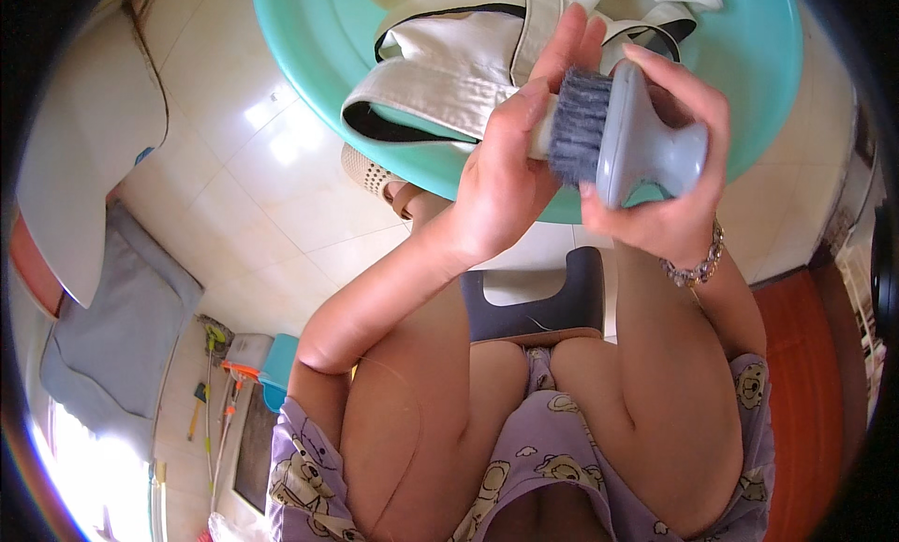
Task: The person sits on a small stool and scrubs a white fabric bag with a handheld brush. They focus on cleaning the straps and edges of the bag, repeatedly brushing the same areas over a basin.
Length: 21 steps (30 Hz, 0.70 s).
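My right hand (674, 219) grips the grey plastic handle of a scrub brush (657, 145) with dark grey bristles, raised over the near rim of a turquoise plastic basin (302, 57). The bristles press against a pale cream piece (542, 136) held in my left hand (502, 170); most of it is hidden by the hand and bristles, so I cannot tell whether it is soap or cloth. Behind the hands, an off-white fabric bag (456, 50) with dark lining lies bunched in the basin. One looped strap (421, 96) of it hangs near the basin's left rim.
A dark stool (534, 324) stands between my legs, below the basin. My sandalled foot (369, 173) is beside the basin on pale floor tiles (232, 177). Mops (232, 401) and a blue bucket (281, 370) are at lower left. Reddish-brown wood (797, 401) runs along the right.
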{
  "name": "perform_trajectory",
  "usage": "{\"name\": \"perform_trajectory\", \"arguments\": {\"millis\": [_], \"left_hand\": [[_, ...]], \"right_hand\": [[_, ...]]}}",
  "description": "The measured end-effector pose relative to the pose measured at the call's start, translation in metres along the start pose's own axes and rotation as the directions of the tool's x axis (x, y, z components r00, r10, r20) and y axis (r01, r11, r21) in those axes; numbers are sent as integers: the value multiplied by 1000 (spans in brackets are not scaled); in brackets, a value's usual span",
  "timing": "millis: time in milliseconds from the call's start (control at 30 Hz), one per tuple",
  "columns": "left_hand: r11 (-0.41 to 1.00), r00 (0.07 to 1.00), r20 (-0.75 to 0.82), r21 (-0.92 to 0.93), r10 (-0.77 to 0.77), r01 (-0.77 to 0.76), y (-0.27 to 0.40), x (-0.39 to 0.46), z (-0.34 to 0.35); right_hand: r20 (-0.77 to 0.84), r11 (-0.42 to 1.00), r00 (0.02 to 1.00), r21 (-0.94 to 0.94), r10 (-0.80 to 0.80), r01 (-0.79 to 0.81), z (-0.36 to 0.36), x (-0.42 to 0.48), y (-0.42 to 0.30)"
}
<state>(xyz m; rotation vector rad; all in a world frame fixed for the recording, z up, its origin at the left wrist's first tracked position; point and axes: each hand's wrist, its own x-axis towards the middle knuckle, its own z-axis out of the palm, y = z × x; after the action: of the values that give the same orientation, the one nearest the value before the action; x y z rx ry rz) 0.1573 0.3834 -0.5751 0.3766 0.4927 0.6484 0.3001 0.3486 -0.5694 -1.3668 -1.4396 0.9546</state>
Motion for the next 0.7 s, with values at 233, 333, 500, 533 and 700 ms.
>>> {"name": "perform_trajectory", "arguments": {"millis": [233, 333, 500, 533, 700], "left_hand": [[997, 996, 42, 23, 79, -80, 1, 10, -8], [994, 996, -58, 97, 64, -58, 5, 9, -2], [995, 992, -95, 71, 82, -75, -1, 2, 4], [986, 989, -60, 104, 135, -129, 3, 5, 5], [984, 995, -2, 149, 99, -98, -5, 5, -2]], "right_hand": [[132, 997, 991, -72, -29, 39, 4, -1, 5], [136, 989, 984, -105, 113, -99, 1, -4, 14], [135, 981, 976, -77, -169, 180, -5, 4, 5], [59, 971, 994, -216, -96, 106, -2, 3, 9], [109, 988, 982, 16, -151, 151, -2, -1, 0]]}}
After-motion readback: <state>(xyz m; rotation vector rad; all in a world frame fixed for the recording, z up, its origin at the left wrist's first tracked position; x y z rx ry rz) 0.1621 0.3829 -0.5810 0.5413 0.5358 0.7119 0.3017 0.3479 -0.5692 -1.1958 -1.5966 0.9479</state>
